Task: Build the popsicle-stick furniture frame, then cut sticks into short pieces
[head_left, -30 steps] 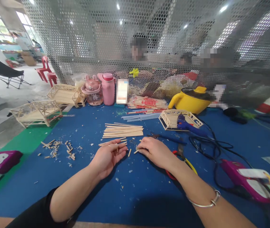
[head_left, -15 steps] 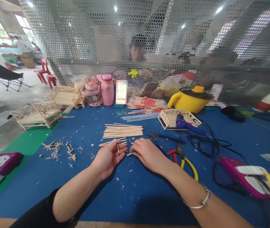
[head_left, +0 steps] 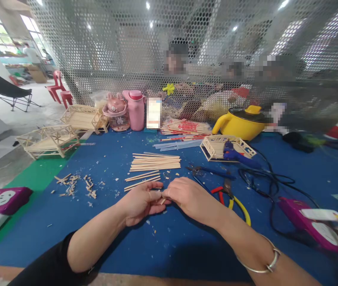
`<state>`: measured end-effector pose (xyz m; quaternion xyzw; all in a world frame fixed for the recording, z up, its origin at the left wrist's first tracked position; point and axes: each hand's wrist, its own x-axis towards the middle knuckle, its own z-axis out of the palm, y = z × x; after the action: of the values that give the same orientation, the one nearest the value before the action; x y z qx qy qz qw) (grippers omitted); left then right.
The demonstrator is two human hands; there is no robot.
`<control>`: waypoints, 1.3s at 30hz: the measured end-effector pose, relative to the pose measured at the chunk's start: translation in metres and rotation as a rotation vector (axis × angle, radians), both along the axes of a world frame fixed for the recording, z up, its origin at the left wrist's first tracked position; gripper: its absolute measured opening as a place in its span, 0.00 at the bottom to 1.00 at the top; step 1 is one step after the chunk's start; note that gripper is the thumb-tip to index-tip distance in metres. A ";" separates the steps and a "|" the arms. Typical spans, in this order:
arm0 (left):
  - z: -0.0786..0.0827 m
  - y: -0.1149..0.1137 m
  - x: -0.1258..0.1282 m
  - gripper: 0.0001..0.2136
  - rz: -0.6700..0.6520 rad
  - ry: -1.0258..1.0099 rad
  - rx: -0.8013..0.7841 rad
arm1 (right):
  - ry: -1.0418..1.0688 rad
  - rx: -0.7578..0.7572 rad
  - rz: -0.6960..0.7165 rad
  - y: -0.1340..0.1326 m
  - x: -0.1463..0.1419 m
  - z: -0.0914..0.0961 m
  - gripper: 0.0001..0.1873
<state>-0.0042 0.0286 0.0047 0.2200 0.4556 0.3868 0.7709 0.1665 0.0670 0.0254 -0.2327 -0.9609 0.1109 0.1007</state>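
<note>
My left hand (head_left: pixel 143 201), palm turned up, has its thumb and fingers curled in around short wooden stick pieces (head_left: pixel 163 201). From the other side my right hand (head_left: pixel 191 196) pinches at the same pieces, its fingertips meeting the left ones. The fingers partly cover these pieces. Just beyond the hands lie a few loose sticks (head_left: pixel 142 176) and a row of longer wooden sticks (head_left: pixel 155 162). Diagonal cutters (head_left: pixel 197 170) with dark blue handles and pliers (head_left: pixel 227 188) with red and yellow handles rest close to my right hand.
Short stick offcuts (head_left: pixel 70 184) are scattered to the left. Stick-built models (head_left: pixel 48 141) stand behind them. A blue glue gun (head_left: pixel 240 157) leans on another stick model (head_left: pixel 212 153); black cables (head_left: pixel 258 174) run right. A yellow pot (head_left: pixel 240 125) and pink bottle (head_left: pixel 136 113) stand before the perforated screen.
My right hand has moved from the mat to my left hand, bringing a short stick piece. My left fingers have curled in, and the fingertips of both hands now meet.
</note>
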 end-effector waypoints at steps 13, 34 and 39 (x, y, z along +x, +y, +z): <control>0.003 -0.004 -0.001 0.29 -0.138 0.090 0.099 | 0.136 -0.071 0.033 0.000 0.000 -0.008 0.09; -0.002 -0.002 0.000 0.31 0.059 -0.007 0.239 | 0.333 -0.130 -0.248 -0.001 -0.003 -0.008 0.14; 0.001 -0.002 0.001 0.30 0.118 -0.049 0.185 | 0.310 0.063 -0.294 -0.009 -0.013 -0.010 0.13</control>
<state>-0.0028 0.0270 0.0058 0.2534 0.4113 0.4773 0.7341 0.1540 0.0578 0.0151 -0.3475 -0.8925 0.0992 0.2698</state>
